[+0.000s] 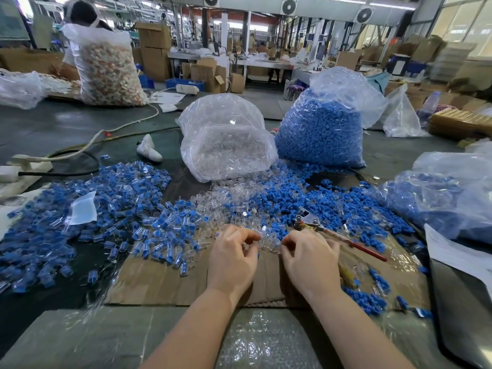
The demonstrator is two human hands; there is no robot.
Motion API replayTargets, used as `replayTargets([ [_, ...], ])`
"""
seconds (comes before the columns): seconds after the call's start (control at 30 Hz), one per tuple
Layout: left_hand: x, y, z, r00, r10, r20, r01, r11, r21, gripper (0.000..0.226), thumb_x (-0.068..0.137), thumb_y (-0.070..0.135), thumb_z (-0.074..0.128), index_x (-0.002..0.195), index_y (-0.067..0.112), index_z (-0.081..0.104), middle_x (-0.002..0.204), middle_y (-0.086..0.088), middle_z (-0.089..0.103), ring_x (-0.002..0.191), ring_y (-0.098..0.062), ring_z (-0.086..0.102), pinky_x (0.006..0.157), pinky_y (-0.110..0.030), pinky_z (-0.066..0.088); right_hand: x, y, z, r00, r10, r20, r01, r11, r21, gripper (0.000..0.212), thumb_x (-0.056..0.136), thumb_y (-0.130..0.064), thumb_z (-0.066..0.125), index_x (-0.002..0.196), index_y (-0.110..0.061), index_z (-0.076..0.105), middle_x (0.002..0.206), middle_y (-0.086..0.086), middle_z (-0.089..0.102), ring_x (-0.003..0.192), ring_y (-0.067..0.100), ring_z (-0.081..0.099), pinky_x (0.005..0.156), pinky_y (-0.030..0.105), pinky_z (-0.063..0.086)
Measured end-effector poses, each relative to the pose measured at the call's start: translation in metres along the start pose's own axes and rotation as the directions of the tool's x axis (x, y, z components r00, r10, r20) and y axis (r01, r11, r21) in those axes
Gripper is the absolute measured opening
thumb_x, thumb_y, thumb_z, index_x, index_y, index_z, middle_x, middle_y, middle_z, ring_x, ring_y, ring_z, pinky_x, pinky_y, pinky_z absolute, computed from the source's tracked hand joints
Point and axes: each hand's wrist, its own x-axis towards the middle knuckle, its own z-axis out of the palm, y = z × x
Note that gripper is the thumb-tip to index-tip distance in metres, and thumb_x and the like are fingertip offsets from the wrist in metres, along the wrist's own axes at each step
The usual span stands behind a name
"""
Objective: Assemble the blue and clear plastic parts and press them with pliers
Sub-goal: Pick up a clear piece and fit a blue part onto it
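My left hand (234, 258) and my right hand (310, 259) lie side by side on a cardboard sheet (159, 283), fingers curled at the near edge of a heap of clear plastic parts (266, 237). Both hands pinch at clear pieces between them; what exactly each holds is too small to tell. Loose blue parts (306, 198) spread behind and to the right. Assembled blue-and-clear pieces (127, 209) cover the left of the table. Red-handled pliers (343, 237) lie just right of my right hand, untouched.
A bag of clear parts (226, 139) and a bag of blue parts (322, 126) stand behind the heaps. Another bag of blue pieces (447, 198) sits right. Cables, a power strip (29, 161) and a person with a big sack (106, 65) are far left.
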Motion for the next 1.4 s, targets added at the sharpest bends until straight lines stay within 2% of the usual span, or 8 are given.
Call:
replayTargets([
  [0.13,0.000,0.001,0.001,0.997,0.041,0.070,-0.042,0.999,0.023,0.013,0.085,0.023,0.066,0.098,0.025,0.068,0.088,0.015,0.053,0.086,-0.003,0.048,0.077,-0.013,0.042,-0.002,-0.001,0.002,1.000,0.002,-0.019,-0.002,1.000,0.009,0.010,0.092,-0.034,0.050,0.089,-0.030,0.059,0.093,-0.014,0.059,0.099,0.011,0.052,0.088,0.034,0.026],
  [0.37,0.002,0.003,0.003,0.983,0.024,0.183,-0.043,0.994,0.101,0.022,0.085,0.035,0.063,0.107,0.031,0.066,0.092,0.014,0.052,0.096,-0.006,0.047,0.086,-0.026,0.045,-0.005,-0.003,0.004,0.999,-0.012,-0.036,0.013,0.999,0.048,0.012,0.093,-0.030,0.051,0.089,-0.029,0.062,0.090,-0.012,0.065,0.093,0.013,0.056,0.087,0.032,0.020],
  [0.6,0.002,0.005,0.004,0.986,0.009,0.165,-0.024,0.996,0.087,0.008,0.085,0.032,0.064,0.093,0.032,0.063,0.086,0.018,0.052,0.091,-0.004,0.048,0.085,-0.027,0.046,-0.007,-0.004,0.005,0.999,-0.024,-0.036,0.028,0.996,0.089,0.013,0.093,-0.032,0.051,0.092,-0.030,0.064,0.088,-0.012,0.066,0.091,0.010,0.057,0.088,0.028,0.017],
  [0.73,0.001,0.003,0.004,0.989,-0.019,0.150,0.012,0.999,0.052,0.009,0.085,0.027,0.065,0.092,0.033,0.065,0.088,0.014,0.057,0.089,-0.004,0.051,0.084,-0.026,0.047,-0.007,-0.006,0.006,0.999,0.005,-0.039,-0.002,0.996,0.084,0.011,0.091,-0.037,0.053,0.091,-0.032,0.062,0.086,-0.013,0.065,0.091,0.008,0.058,0.088,0.028,0.016],
  [0.93,0.001,0.002,0.004,0.990,-0.012,0.138,0.007,0.999,0.040,0.011,0.086,0.025,0.065,0.093,0.033,0.067,0.083,0.017,0.055,0.087,-0.004,0.051,0.082,-0.023,0.045,-0.006,-0.007,0.007,0.996,0.051,-0.069,-0.040,0.988,0.151,0.007,0.090,-0.029,0.056,0.091,-0.031,0.064,0.087,-0.012,0.067,0.090,0.010,0.058,0.082,0.027,0.018],
  [1.07,0.001,0.001,0.005,0.993,-0.025,0.114,0.021,0.999,0.032,0.014,0.086,0.023,0.065,0.097,0.031,0.068,0.087,0.013,0.059,0.087,-0.004,0.051,0.080,-0.018,0.042,-0.006,-0.007,0.007,0.996,0.043,-0.082,-0.026,0.980,0.198,0.014,0.088,-0.031,0.058,0.102,-0.031,0.061,0.096,-0.013,0.065,0.099,0.010,0.055,0.077,0.024,0.014],
  [1.2,0.001,0.001,0.004,0.995,-0.016,0.094,0.013,1.000,0.026,0.016,0.086,0.022,0.065,0.100,0.029,0.070,0.090,0.009,0.065,0.086,-0.005,0.052,0.078,-0.016,0.039,-0.003,-0.010,0.008,0.999,0.029,-0.027,-0.023,0.983,0.180,0.020,0.091,-0.038,0.054,0.110,-0.033,0.058,0.101,-0.014,0.065,0.106,0.009,0.053,0.083,0.028,0.018],
  [1.4,0.001,0.001,0.003,0.996,-0.040,0.081,0.046,0.996,-0.072,0.015,0.084,0.022,0.068,0.099,0.026,0.069,0.088,0.011,0.064,0.082,-0.005,0.058,0.080,-0.025,0.050,-0.003,-0.011,0.007,0.998,0.048,-0.049,-0.036,0.973,0.229,0.015,0.091,-0.030,0.057,0.105,-0.030,0.059,0.098,-0.013,0.065,0.102,0.011,0.053,0.078,0.027,0.018],
])
